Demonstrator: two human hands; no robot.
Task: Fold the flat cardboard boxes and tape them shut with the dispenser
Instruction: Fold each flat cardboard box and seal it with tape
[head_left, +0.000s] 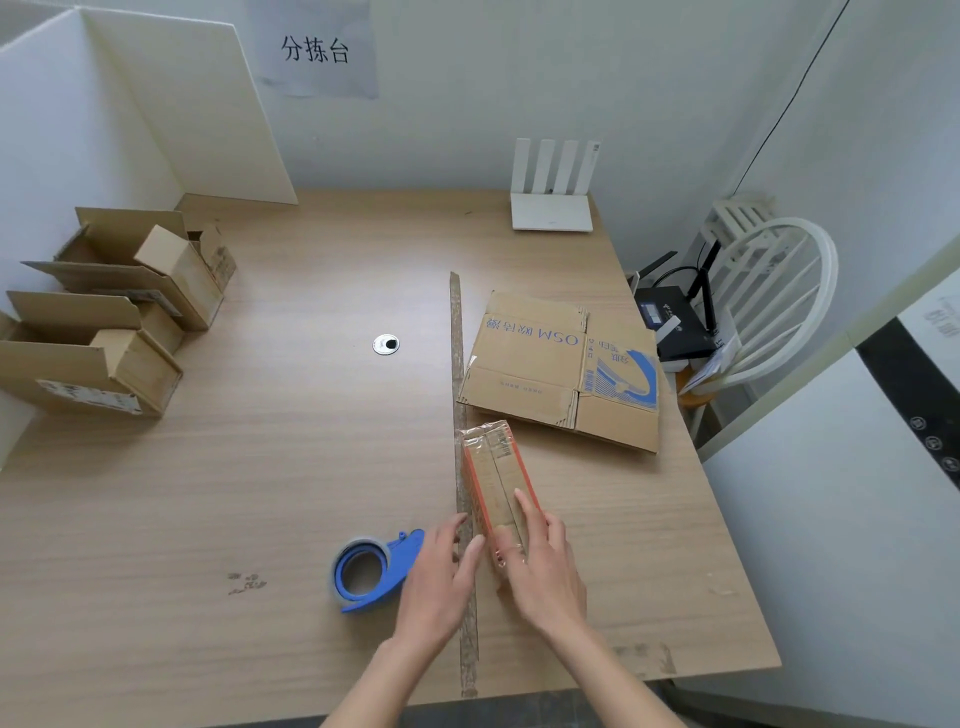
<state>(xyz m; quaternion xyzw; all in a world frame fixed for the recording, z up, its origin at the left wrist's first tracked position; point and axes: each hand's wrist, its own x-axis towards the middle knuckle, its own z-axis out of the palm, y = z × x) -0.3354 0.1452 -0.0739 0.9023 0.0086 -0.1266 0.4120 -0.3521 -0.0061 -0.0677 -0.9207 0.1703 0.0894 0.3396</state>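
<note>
- Both hands sit nearest, at the near edge of the wooden table (260, 493), working on a small folded box (496, 478) with orange edges and clear tape over it.
- Left hand (441, 577) lies with fingers straight and close together, its fingertips pressing the box's near left side; it holds nothing.
- Right hand (540, 561) rests flat on top of the box's near end, fingers stretched along the lid, not curled round it.
- Just left of the left hand, the blue tape dispenser (374, 569) lies on the table, apart from the box.
- Running from the near edge toward the far side, a long strip of old tape (458, 364) is stuck to the tabletop, passing along the box's left side.
- Beyond the small box, to the right, a flat cardboard box (550, 369) with blue print lies unfolded.
- On the far left, several open cardboard boxes (119, 306) stand grouped together.
- Against the far wall stands a white router (553, 208); a white chair (763, 306) is off the table's right side.
</note>
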